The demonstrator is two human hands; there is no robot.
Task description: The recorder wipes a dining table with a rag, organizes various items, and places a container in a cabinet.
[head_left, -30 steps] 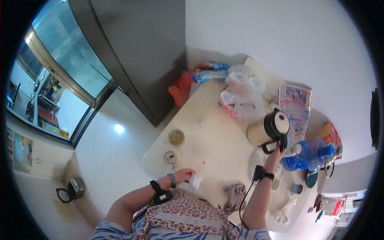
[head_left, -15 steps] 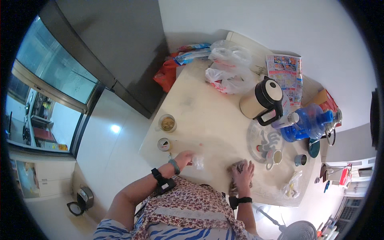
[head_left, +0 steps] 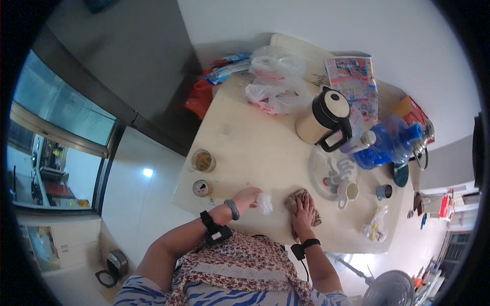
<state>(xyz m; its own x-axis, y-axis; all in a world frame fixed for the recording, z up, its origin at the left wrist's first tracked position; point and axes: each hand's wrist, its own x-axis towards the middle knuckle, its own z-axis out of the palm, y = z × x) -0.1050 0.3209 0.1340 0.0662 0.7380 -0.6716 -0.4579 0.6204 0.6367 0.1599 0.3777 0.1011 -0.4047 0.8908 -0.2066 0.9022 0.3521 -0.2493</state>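
My left hand (head_left: 248, 198) is closed on a crumpled piece of clear plastic (head_left: 265, 203), held just over the near part of the table. To its right, my right hand (head_left: 304, 213) rests on a brown patterned cloth (head_left: 293, 202), its fingers bunched over the fabric and pressing it to the tabletop (head_left: 245, 137). The cloth's underside is hidden. Left of my left hand stand an open drink can (head_left: 201, 188) and, behind it, a glass mug (head_left: 203, 161) with something brownish inside.
A beige thermal jug (head_left: 312, 125) stands toward the back, near white plastic bags (head_left: 275, 94). On the right are a blue water jug (head_left: 390, 143), a round clear tray (head_left: 317, 178), a white cup (head_left: 351, 191), a small metal cup (head_left: 384, 192) and a crumpled bag (head_left: 376, 227).
My left hand and the plastic have shifted right, closer to the cloth. My right hand has moved the cloth slightly away from me and left. The whole view has also shifted a little.
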